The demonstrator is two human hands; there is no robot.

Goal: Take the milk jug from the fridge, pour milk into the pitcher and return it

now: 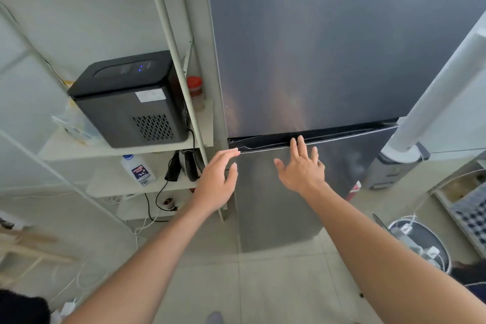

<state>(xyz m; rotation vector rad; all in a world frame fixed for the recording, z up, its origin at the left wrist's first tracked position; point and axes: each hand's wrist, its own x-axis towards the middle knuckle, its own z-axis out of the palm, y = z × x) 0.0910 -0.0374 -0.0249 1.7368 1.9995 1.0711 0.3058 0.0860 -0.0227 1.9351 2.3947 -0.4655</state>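
Observation:
A tall grey steel fridge fills the middle of the view, both doors closed, with a dark gap between the upper and lower door. My left hand is open at the fridge's left edge, fingertips near the gap. My right hand is spread flat on the top of the lower door, fingertips at the gap. Neither hand holds anything. No milk jug or pitcher is in view.
A white shelf rack stands left of the fridge, carrying a black appliance, a red-capped jar and a white bottle. Cables trail below it. A white tower fan and a round base stand on the right.

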